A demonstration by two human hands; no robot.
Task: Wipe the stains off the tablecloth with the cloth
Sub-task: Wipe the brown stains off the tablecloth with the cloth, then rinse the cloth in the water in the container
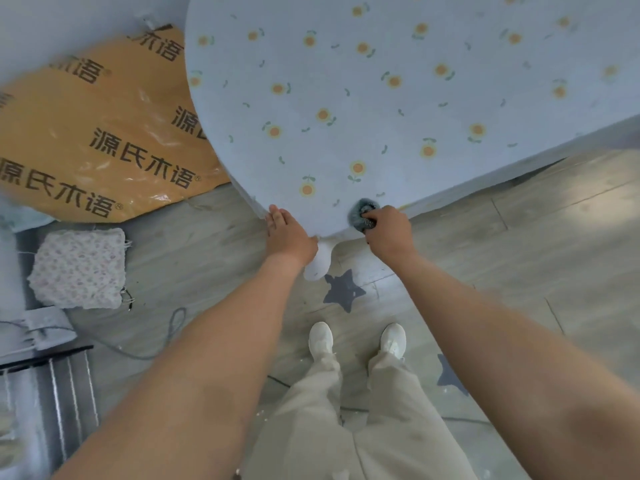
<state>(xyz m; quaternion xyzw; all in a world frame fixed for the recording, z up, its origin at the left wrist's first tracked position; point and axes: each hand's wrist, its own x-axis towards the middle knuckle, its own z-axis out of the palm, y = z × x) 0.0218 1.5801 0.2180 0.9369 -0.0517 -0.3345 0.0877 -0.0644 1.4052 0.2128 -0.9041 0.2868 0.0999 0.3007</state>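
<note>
A pale blue tablecloth (pixel 363 109) printed with small orange flowers covers the table in front of me. My right hand (pixel 389 230) is shut on a bunched grey-green cloth (pixel 362 211) and presses it onto the tablecloth at the near corner. My left hand (pixel 287 233) lies flat on the tablecloth's near edge, fingers together, a little left of the cloth. No stain is distinguishable on the fabric from here.
A large orange plastic-wrapped package (pixel 104 133) with dark lettering lies on the floor to the left. A floral cushion (pixel 79 268) sits below it, next to a metal rack (pixel 52 393). Star stickers (pixel 343 289) mark the grey floor by my white shoes (pixel 322 341).
</note>
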